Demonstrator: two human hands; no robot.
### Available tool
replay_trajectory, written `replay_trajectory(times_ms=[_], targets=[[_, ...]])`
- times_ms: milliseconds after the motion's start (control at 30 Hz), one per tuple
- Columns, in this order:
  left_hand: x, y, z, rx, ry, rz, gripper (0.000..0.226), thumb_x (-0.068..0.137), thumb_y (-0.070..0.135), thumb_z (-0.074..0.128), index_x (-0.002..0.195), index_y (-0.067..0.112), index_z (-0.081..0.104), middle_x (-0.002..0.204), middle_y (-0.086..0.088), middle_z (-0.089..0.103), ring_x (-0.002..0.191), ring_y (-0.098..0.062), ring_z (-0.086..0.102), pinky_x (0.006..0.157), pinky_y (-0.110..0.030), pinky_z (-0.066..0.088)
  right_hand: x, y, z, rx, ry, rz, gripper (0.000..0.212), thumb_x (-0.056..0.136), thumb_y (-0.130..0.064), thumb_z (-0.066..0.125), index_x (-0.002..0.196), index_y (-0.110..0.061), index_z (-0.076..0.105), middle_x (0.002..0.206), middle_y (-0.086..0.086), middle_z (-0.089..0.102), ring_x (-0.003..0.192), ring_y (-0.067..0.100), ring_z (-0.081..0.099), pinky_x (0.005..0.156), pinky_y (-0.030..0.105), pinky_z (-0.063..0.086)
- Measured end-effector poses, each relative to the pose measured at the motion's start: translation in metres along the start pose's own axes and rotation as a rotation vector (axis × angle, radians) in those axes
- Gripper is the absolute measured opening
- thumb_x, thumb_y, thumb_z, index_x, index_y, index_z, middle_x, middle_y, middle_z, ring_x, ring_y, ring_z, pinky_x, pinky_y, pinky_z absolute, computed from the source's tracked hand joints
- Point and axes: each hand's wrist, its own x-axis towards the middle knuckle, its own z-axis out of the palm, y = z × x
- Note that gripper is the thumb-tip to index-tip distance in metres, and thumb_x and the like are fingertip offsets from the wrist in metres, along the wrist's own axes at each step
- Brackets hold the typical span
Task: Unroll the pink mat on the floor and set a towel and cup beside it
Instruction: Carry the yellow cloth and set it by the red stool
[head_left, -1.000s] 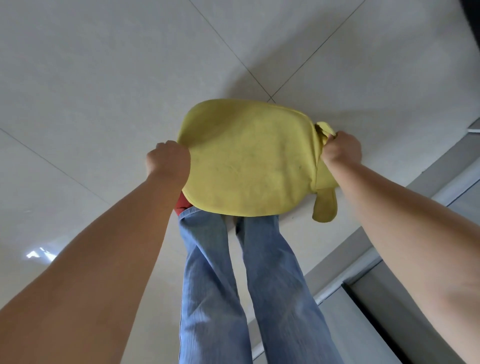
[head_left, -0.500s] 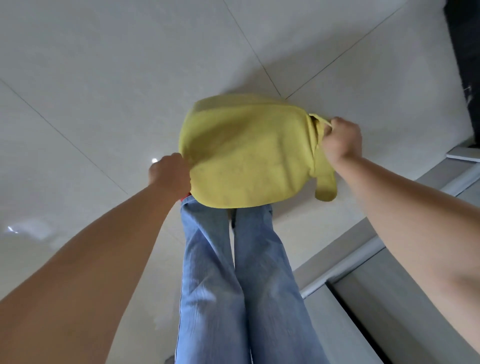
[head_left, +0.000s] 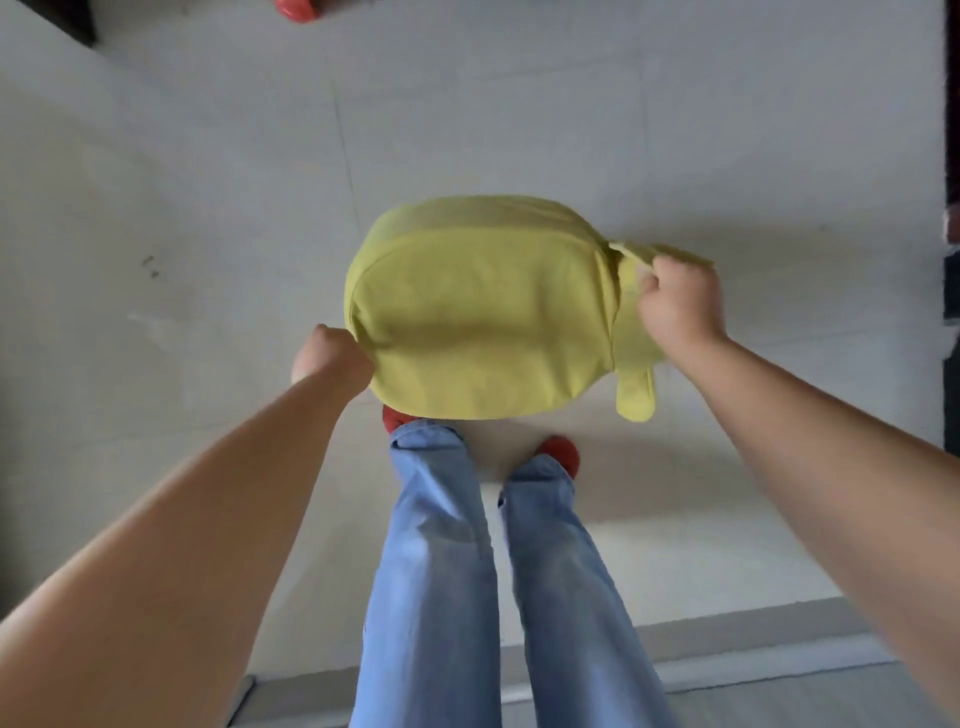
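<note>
Holding the yellow towel (head_left: 488, 317) stretched in the air above the floor (head_left: 208, 208), the left hand (head_left: 330, 358) and right hand (head_left: 678, 301) both grip its edges; towel not yet placed, mat and cup unseen

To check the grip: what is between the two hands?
In the head view, only the yellow towel spans from left hand to right hand.

Below my view, the pale tiled floor (head_left: 208, 218), crossed by thin grout lines, bears two red shoes (head_left: 563, 453) beneath blue trouser legs, a red object (head_left: 297, 8) cut off at the far edge, and small dark specks (head_left: 150, 266) at left.
</note>
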Motion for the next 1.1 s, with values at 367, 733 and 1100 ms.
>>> replay_trajectory(times_ms=[367,733,1100], targets=[[0.086,-0.108,-0.139,-1.039,-0.244,-0.302,0.041,0.085,0.004,0.059,0.126,0.004,0.056,0.103,-0.004,0.05,0.095,-0.014,0.049,0.078,-0.023,0.047,0.016,-0.203,0.019,-0.15,-0.09,-0.015,0.035,0.094,-0.017,0.039,0.095,0.014,0.056,0.109,0.037,0.058,0.103,0.046,0.054,0.081,0.043,0.042],[0.171,-0.162,-0.302,-1.185,-0.194,-0.298,0.044,0.087,0.008,0.057,0.13,0.012,0.049,0.08,0.004,0.044,0.101,-0.017,0.045,0.085,-0.029,0.041,0.048,-0.383,0.054,-0.163,-0.196,-0.041,0.036,0.095,-0.014,0.038,0.105,0.015,0.057,0.116,0.035,0.058,0.109,0.044,0.053,0.089,0.042,0.042],[0.271,-0.132,-0.414,-1.028,-0.065,-0.284,0.047,0.087,0.013,0.058,0.133,0.014,0.047,0.123,-0.001,0.05,0.109,-0.015,0.047,0.082,-0.026,0.043,0.139,-0.481,0.072,-0.143,-0.437,-0.002,0.039,0.096,-0.024,0.036,0.117,0.002,0.056,0.125,0.024,0.056,0.115,0.04,0.052,0.091,0.038,0.044]])
